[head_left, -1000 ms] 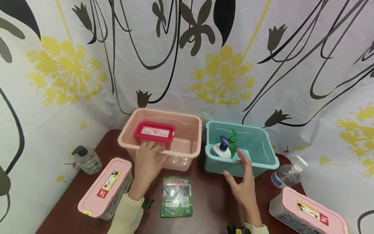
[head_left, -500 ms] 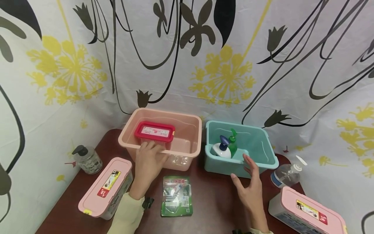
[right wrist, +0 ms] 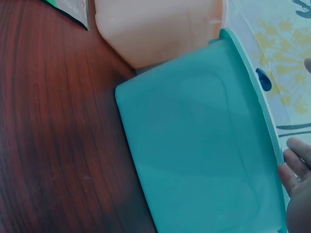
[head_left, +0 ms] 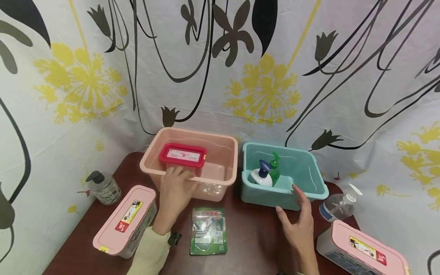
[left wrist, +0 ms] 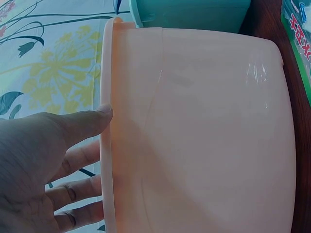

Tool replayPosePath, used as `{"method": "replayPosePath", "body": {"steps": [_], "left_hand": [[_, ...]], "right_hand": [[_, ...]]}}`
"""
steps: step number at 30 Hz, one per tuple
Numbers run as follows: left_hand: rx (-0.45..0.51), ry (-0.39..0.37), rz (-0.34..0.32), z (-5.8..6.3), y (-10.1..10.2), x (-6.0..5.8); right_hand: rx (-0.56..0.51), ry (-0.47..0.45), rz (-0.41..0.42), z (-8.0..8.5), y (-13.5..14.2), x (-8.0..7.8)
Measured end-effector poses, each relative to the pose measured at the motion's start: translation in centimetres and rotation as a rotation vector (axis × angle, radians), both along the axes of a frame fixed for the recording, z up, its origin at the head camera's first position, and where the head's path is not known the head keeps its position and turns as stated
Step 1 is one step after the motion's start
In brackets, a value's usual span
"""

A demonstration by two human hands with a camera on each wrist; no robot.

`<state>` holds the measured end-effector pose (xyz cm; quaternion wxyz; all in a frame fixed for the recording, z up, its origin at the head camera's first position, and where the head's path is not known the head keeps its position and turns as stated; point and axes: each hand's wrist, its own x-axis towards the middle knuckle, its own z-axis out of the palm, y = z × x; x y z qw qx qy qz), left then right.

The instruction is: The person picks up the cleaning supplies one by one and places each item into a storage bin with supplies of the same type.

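My left hand [head_left: 177,193] holds the front rim of a peach plastic bin [head_left: 218,183]. In the left wrist view its thumb lies at the outer side of the rim, with the fingers behind it. Inside the bin is a clear box with a red lid [head_left: 183,155]. My right hand [head_left: 300,229] is by the front rim of a teal bin [head_left: 264,195], thumb and fingers spread and nothing held. Within the teal bin stand a white pump bottle with a blue head [head_left: 260,177] and a green pump bottle [head_left: 274,172].
A green-and-clear pouch [head_left: 208,231] lies between the forearms. Pink-lidded boxes flank the hands, one on the left [head_left: 125,221] and one on the right [head_left: 361,248]. Clear pump bottles stand at the left [head_left: 104,190] and right [head_left: 337,206] table edges.
The right hand has slid rightward along the teal bin's front and slightly down, away from the white and green bottles. My left hand has stayed at the peach bin's rim.
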<state>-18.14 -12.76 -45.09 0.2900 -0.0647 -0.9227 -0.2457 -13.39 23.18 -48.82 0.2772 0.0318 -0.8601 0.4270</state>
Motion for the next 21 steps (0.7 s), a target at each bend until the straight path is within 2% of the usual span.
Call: {"method": "replayPosePath", "body": {"steps": [21], "left_hand": [[0.0, -0.001, 0.001, 0.1, 0.1, 0.1]], "right_hand": [[0.029, -0.059, -0.189, -0.1, 3.8, 1.1]]}}
